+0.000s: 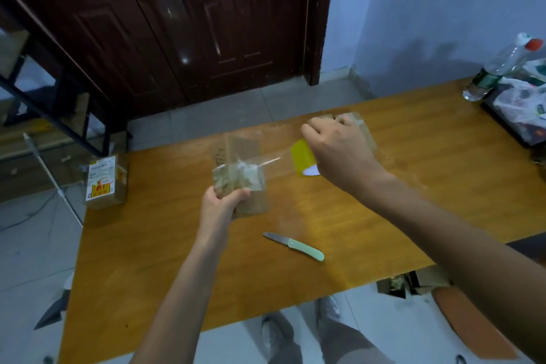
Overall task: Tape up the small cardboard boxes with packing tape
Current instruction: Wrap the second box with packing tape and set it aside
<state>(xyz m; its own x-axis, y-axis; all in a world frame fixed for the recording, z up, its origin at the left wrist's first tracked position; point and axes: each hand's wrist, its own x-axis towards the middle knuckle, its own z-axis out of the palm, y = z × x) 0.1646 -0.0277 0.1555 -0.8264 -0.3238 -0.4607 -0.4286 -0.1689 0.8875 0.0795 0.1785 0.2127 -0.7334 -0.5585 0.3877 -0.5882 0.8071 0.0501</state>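
- Your left hand (pixel 220 201) grips a small cardboard box (pixel 238 179) by its near lower corner, thumb and fingers curled round it, and holds it up above the middle of the table (pixel 153 245).
- That box is brown, squarish and matt, with glossy clear tape and a white patch across its top face.
- Your right hand (pixel 336 151) is curled round a roll of packing tape (pixel 302 158); the roll's yellow core shows under your fingers, with a bit of white at its lower edge.
- A clear, shiny strip of tape (pixel 271 161) stretches taut from the roll to the box in your left hand.
- A flat piece of cardboard (pixel 239 145) lies on the table right behind and under the held box, with dark writing on it; the words are too blurred to read.
- Another brown cardboard box (pixel 362 127) sits toward the far edge of the table, partly hidden behind your right hand.
- A folding knife (pixel 292 245) with a pale green handle and bare metal blade lies open near the near edge of the smooth orange wooden table.
- At the far right corner stand a clear plastic bottle (pixel 499 68) with a red cap and a dark tray (pixel 508 121) holding crumpled white plastic bags.
- On the tiled floor by the table's left edge sits a labelled parcel (pixel 105 182), sealed; what is inside cannot be told.
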